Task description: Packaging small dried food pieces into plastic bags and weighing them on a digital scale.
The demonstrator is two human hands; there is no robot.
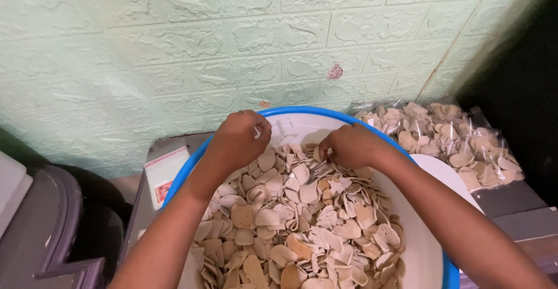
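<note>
A big white basin with a blue rim [302, 113] stands in front of me, heaped with several thin beige and tan chips [302, 225]. My left hand [237, 139] hovers over the far left of the heap, fingers closed on a small pale chip [256, 131]. My right hand [349, 145] rests on the far side of the heap, its fingers pinched on a thin clear plastic bag [317, 167].
Clear plastic bags filled with the same chips [447, 135] lie piled to the right of the basin. A small clear packet with a red label [164, 173] lies to the left. A pale green brick-pattern wall [232, 39] stands close behind. A grey moulded edge [55, 225] is at left.
</note>
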